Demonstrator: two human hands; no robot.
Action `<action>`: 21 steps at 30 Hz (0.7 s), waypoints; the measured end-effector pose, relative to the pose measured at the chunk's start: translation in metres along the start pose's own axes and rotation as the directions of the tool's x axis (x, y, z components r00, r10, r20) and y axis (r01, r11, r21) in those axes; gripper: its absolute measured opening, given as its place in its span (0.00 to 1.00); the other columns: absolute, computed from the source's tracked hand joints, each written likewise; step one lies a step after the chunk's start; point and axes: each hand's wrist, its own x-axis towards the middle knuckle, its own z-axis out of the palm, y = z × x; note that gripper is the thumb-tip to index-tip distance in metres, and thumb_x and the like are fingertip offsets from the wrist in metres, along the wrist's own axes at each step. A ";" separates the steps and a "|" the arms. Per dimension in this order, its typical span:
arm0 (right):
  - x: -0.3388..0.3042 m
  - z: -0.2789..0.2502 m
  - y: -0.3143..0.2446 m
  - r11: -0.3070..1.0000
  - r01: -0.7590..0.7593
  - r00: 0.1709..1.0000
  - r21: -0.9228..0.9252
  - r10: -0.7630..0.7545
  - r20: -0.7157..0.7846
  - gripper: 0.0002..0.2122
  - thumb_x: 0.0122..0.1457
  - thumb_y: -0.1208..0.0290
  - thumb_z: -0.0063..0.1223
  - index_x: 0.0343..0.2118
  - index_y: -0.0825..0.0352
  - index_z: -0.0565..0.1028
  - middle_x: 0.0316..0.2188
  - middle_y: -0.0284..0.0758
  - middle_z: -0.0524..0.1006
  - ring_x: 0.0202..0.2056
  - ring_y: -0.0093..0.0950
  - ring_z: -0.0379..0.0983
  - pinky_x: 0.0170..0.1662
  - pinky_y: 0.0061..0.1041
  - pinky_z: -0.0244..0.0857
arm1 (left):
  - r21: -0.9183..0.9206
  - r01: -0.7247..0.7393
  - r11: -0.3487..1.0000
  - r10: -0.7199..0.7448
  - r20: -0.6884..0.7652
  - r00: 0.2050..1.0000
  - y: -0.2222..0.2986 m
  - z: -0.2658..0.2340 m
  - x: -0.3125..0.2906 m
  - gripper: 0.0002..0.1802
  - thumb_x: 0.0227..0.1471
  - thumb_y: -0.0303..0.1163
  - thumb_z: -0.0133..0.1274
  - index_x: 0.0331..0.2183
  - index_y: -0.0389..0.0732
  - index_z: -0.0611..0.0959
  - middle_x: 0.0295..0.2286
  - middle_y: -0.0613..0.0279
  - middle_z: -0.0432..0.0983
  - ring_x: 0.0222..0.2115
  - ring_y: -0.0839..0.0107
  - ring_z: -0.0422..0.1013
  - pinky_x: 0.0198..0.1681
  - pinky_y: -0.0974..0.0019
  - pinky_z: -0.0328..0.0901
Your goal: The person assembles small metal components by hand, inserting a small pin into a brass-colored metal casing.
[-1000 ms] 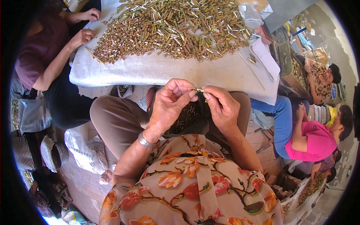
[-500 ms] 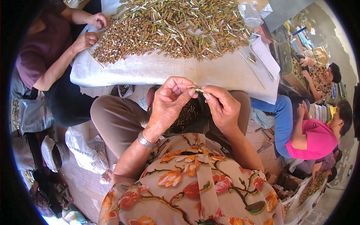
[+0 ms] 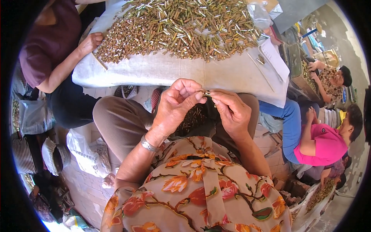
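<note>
One brass piece (image 3: 207, 94) is held in front of the body, just off the near table edge, pinched at its left end by the left hand (image 3: 178, 102) and at its right end by the right hand (image 3: 234, 112), thumb and fingers drawn close on both. One bracelet (image 3: 148, 144) is worn on the left wrist. In the lap, one dark heap (image 3: 191, 121) of slim parts is partly hidden. On the table (image 3: 131, 73), one broad pile (image 3: 181, 31) is spread, its parts too many to be counted. Two sticks (image 3: 261, 72) are laid out, one on either side, with one notepad (image 3: 273, 60) at right. One co-worker (image 3: 50, 52) in purple is seated at left; one in pink (image 3: 322, 143) is seen at right.
</note>
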 end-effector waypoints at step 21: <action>0.001 -0.008 0.004 0.998 -0.028 0.997 0.058 0.024 0.067 0.09 0.52 0.84 0.55 0.37 0.69 0.77 0.33 0.41 0.79 0.33 0.26 0.77 0.33 0.20 0.72 | 0.229 -0.087 0.970 0.074 0.061 0.995 0.009 -0.005 0.000 0.08 0.53 0.22 0.53 0.37 0.34 0.76 0.32 0.67 0.75 0.33 0.80 0.72 0.40 0.75 0.68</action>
